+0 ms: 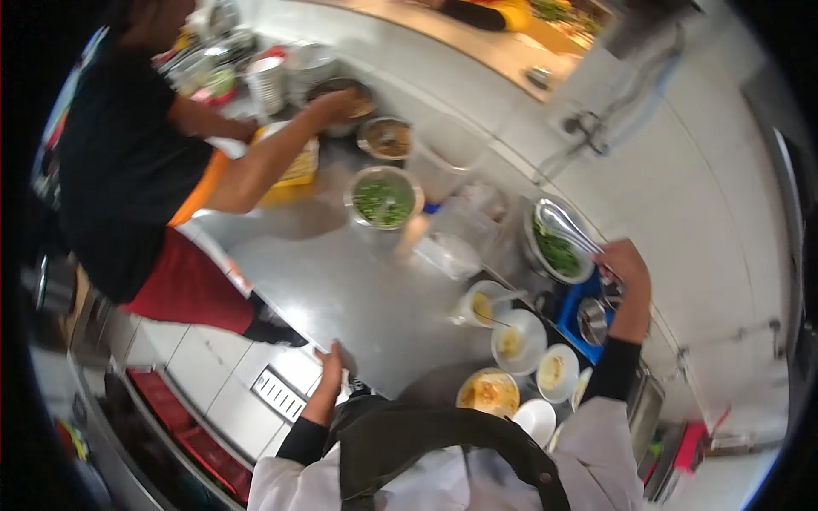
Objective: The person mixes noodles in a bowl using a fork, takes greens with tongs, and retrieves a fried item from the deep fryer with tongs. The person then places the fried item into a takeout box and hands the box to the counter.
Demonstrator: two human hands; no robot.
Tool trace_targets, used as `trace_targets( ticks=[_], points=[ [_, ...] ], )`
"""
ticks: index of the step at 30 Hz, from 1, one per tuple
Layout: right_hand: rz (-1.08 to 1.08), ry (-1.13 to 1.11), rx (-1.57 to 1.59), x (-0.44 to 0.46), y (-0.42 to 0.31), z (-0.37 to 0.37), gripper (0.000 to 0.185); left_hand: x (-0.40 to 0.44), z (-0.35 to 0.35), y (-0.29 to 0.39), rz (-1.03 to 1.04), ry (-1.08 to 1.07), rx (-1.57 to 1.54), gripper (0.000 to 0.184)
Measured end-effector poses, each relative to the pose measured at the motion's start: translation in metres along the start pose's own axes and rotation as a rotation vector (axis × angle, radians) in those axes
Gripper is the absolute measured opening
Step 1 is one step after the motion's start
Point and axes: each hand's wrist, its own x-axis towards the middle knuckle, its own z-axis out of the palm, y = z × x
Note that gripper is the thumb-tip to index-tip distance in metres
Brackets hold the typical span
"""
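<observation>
My right hand [625, 262] is closed around the handle of shiny metal tongs [564, 223]. Their broad end is over a steel bowl [583, 278] of chopped green leaves [558, 254]. At the near edge of the steel table [315, 272], my left hand [331, 368] rests with its fingers at the rim, holding nothing that I can see. Between my hands, towards the right, stand white bowls [530, 349] with pale yellow food, one with a thin utensil in it. A bowl of orange-yellow food [488, 391] is close to my body.
At the left, a co-worker in a black shirt [119, 162] reaches into a dark bowl [358, 92] at the back. A steel bowl of chopped greens [382, 203], clear plastic containers [450, 149] and stacked white cups [266, 85] line the table. A blue tray [569, 317] holds small metal pots.
</observation>
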Motion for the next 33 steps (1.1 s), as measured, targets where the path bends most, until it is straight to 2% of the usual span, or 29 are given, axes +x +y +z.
trace_targets(
  ticks=[1, 3, 4, 5, 6, 8, 11, 14, 17, 20, 23, 26, 29, 30, 33],
  points=[
    [-0.012, -0.048, 0.096, -0.009, -0.019, 0.007, 0.02, -0.015, 0.003, 0.021, 0.014, -0.017, 0.024, 0.093],
    [-0.18, -0.121, 0.165, -0.013, -0.05, 0.035, 0.019, -0.013, 0.009, 0.022, 0.142, 0.05, 0.055, 0.082],
    [-0.247, -0.147, 0.203, -0.015, -0.067, 0.046, 0.021, -0.038, 0.015, 0.061, 0.011, 0.018, 0.027, 0.082],
    [-0.321, -0.16, 0.112, -0.018, -0.092, 0.057, 0.023, -0.064, 0.016, 0.104, -0.121, -0.024, 0.002, 0.082],
    [-0.389, -0.17, 0.021, -0.021, -0.117, 0.069, 0.026, -0.045, 0.012, 0.078, -0.02, -0.002, 0.004, 0.083],
    [-0.635, -0.005, -0.141, -0.011, -0.147, 0.101, 0.029, 0.003, 0.007, 0.007, 0.178, 0.031, 0.009, 0.084],
    [-0.75, -0.027, -0.184, 0.004, -0.183, 0.132, 0.03, -0.003, 0.006, 0.016, 0.137, 0.033, 0.003, 0.086],
    [-0.652, -0.143, -0.267, -0.004, -0.21, 0.149, 0.029, 0.0, 0.006, 0.011, 0.182, 0.05, 0.123, 0.088],
    [-0.739, -0.217, -0.349, -0.013, -0.216, 0.162, 0.028, 0.003, 0.002, 0.003, 0.231, 0.006, 0.104, 0.09],
    [-0.703, -0.252, -0.405, -0.017, -0.215, 0.168, 0.028, 0.003, -0.002, 0.001, 0.289, -0.03, 0.164, 0.091],
    [-0.619, -0.154, -0.406, -0.019, -0.221, 0.161, 0.026, 0.001, -0.003, 0.006, 0.21, -0.023, 0.202, 0.092],
    [-0.707, 0.155, -0.431, -0.004, -0.235, 0.155, 0.017, -0.002, -0.006, 0.012, 0.213, -0.066, 0.219, 0.092],
    [-0.778, 0.31, -0.361, 0.014, -0.282, 0.149, 0.014, -0.008, -0.005, 0.02, 0.236, -0.097, 0.186, 0.092],
    [-0.764, 0.336, -0.374, 0.022, -0.302, 0.152, 0.014, -0.012, -0.005, 0.024, 0.191, -0.081, 0.227, 0.09],
    [-0.729, 0.416, -0.383, 0.063, -0.36, 0.165, 0.014, -0.009, -0.007, 0.017, 0.254, -0.061, 0.305, 0.09]
  ],
)
